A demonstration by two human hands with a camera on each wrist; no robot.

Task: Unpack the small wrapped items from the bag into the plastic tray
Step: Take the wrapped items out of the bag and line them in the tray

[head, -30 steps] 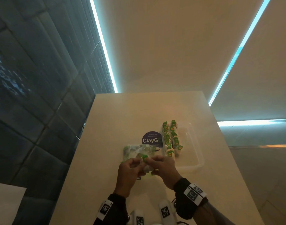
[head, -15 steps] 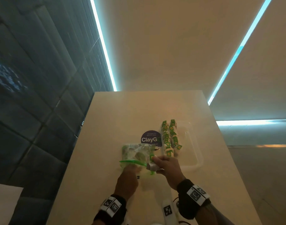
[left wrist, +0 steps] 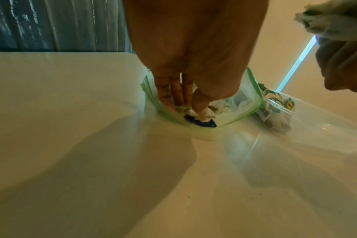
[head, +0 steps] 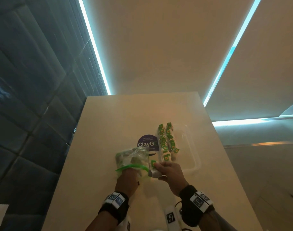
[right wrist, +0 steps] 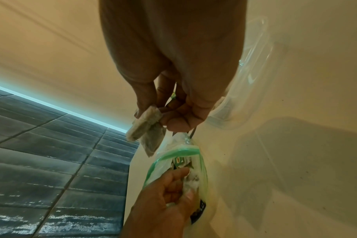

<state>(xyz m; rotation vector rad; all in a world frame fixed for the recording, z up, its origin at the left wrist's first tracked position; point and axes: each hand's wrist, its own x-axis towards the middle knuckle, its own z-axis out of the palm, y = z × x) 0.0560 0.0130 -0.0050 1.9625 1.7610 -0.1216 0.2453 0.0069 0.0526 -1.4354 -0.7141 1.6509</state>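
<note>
A clear zip bag [head: 132,159] with a green seal strip lies on the table, with wrapped items inside. My left hand [head: 128,179] reaches into its mouth, and in the left wrist view its fingers [left wrist: 180,96] pinch a wrapped item [left wrist: 200,115] inside. My right hand [head: 169,170] holds one or two wrapped items [right wrist: 147,130], white with a green label, just right of the bag mouth. The clear plastic tray [head: 192,152] lies to the right and holds two rows of wrapped items [head: 167,142] along its left side.
A round dark purple "ClayG" sticker [head: 147,142] sits on the table between bag and tray. The pale table [head: 119,117] ends at a dark tiled wall [head: 26,97] on the left. White marker tags [head: 170,217] lie near the front edge.
My left hand went into the bag mouth. My right hand pulled out of the bag with wrapped items and shifted right toward the tray.
</note>
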